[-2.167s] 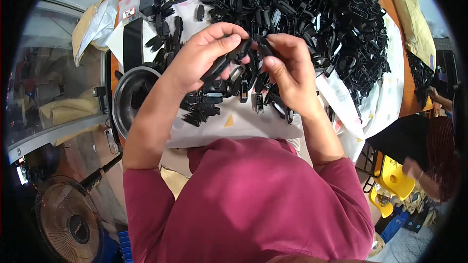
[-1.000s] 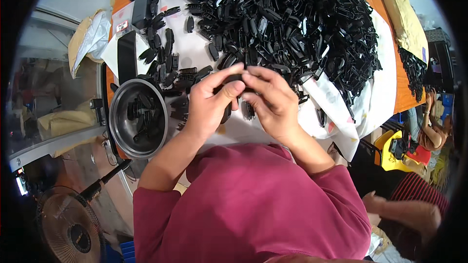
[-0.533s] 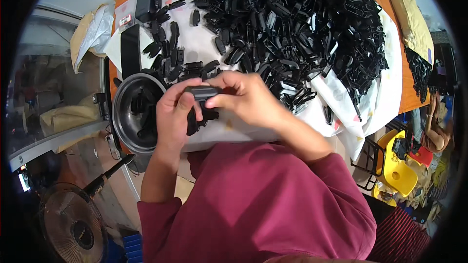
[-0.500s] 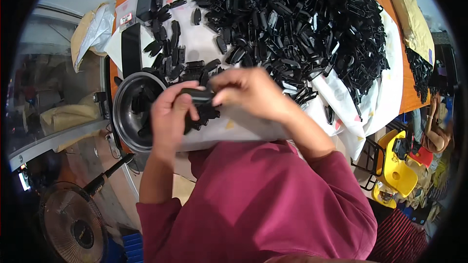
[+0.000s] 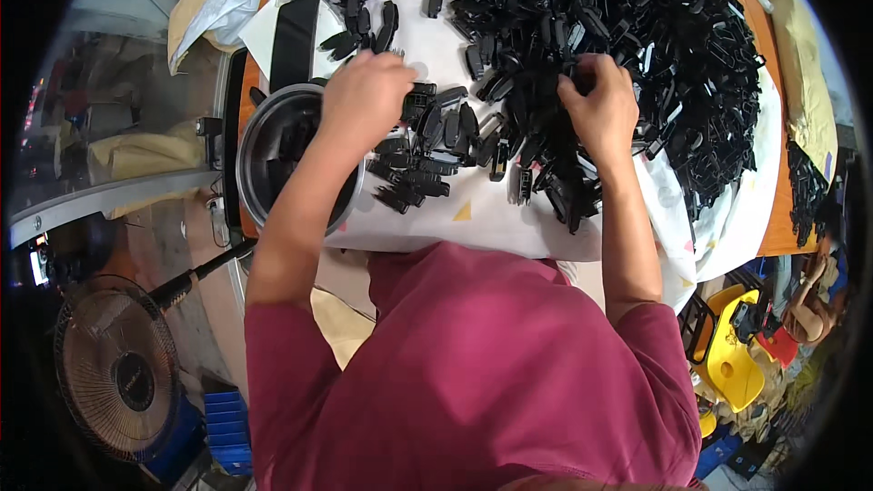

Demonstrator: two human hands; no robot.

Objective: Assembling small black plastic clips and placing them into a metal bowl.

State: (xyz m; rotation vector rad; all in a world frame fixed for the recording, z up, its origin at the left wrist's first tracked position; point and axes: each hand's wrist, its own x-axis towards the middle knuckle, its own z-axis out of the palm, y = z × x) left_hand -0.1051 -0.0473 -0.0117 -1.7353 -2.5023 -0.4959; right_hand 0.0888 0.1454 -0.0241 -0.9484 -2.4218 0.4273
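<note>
The left hand (image 5: 368, 98) is blurred, with fingertips hard to see, so I cannot tell its grip; its forearm (image 5: 300, 209) covers part of the one metal bowl (image 5: 255, 180), in which dark pieces (image 5: 293, 144) are difficult to make out. The right hand (image 5: 602, 109) curves thumb and fingers over the heap of black pieces (image 5: 677, 45), too overlapped for counting, and whether it pinches one, I cannot tell.

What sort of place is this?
Probably a small workshop: a big heap of black parts covers much of the table, a metal bowl holds dark pieces, and a fan is at left.
</note>
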